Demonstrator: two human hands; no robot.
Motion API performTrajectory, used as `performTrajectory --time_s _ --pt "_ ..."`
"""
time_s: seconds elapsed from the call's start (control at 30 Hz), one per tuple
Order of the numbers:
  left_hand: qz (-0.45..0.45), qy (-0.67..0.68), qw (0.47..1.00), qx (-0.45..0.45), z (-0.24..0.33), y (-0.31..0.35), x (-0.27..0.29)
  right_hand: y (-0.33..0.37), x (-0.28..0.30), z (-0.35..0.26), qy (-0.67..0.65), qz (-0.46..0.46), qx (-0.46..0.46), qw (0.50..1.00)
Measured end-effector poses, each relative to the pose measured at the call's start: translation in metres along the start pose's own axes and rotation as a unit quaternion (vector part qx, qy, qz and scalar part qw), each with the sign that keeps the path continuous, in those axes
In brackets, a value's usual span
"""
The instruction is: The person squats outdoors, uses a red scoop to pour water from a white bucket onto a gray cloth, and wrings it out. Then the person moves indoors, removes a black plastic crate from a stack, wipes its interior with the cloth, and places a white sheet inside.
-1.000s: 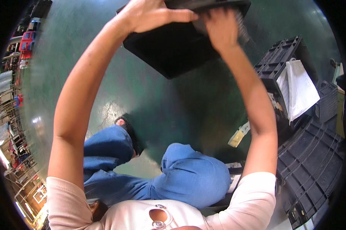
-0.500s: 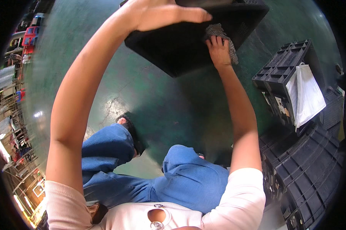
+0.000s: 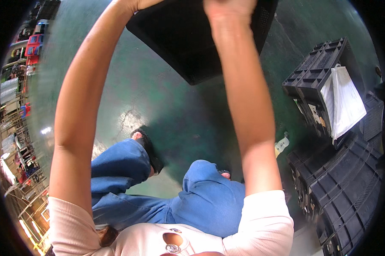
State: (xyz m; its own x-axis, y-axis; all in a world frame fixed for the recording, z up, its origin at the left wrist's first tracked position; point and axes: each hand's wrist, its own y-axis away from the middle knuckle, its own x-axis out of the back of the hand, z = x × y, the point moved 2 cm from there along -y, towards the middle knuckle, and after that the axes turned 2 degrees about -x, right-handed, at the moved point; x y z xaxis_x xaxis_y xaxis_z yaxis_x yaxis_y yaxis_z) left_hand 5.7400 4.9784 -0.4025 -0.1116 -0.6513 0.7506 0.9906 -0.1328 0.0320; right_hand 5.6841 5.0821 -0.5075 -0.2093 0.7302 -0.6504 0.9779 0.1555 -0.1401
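Note:
A black plastic crate (image 3: 175,38) is tilted in front of me at the top of the view, one corner pointing down toward me. At its upper left edge my left hand (image 3: 144,4) grips it, with most of the fingers beyond the picture's top. My right hand (image 3: 230,7) is over the crate's upper part, smeared by motion and cut off by the top edge. Its fingers are out of sight, and no cloth shows there at this moment.
Black crates (image 3: 346,183) are stacked at my right, with another crate (image 3: 314,70) farther off bearing a white sheet-like pouch (image 3: 346,100). A small bottle (image 3: 282,144) is beside my right forearm. Cluttered shelving (image 3: 20,128) lines the left, across the green floor (image 3: 115,85).
My right hand has moved up and slightly left across the crate, and the grey cloth under it has gone from view. My left hand and the crate have shifted up and left.

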Motion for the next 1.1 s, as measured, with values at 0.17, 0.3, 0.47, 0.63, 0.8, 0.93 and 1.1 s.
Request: performTrajectory --time_s 0.17,0.3,0.47,0.63,0.8,0.93,1.1 --pt "0.053 -0.012 0.998 0.031 0.003 0.003 0.003 0.021 -0.039 0.041 -0.267 -0.006 -0.119 0.956" --pt "0.029 0.013 0.999 0.029 0.007 0.004 0.005 0.049 -0.042 0.049 0.049 -0.138 -0.012 0.989" --pt "0.028 -0.009 0.998 0.051 0.014 0.000 0.005 0.070 -0.016 0.059 0.347 -0.239 0.077 0.903" --pt "0.032 0.067 0.995 0.068 0.024 0.009 0.005 0.113 0.063 0.088 0.574 -0.253 -0.024 0.779" --pt "0.026 0.084 0.993 0.076 0.011 0.011 0.005 0.103 0.109 0.106 0.704 -0.265 -0.138 0.644" --pt "0.078 -0.019 0.997 -0.005 -0.007 -0.006 0.008 0.045 0.130 0.088 0.748 -0.071 0.032 0.659" --pt "0.106 -0.105 0.989 0.012 -0.014 -0.006 -0.008 0.065 0.133 0.098 0.825 -0.187 -0.078 0.528"
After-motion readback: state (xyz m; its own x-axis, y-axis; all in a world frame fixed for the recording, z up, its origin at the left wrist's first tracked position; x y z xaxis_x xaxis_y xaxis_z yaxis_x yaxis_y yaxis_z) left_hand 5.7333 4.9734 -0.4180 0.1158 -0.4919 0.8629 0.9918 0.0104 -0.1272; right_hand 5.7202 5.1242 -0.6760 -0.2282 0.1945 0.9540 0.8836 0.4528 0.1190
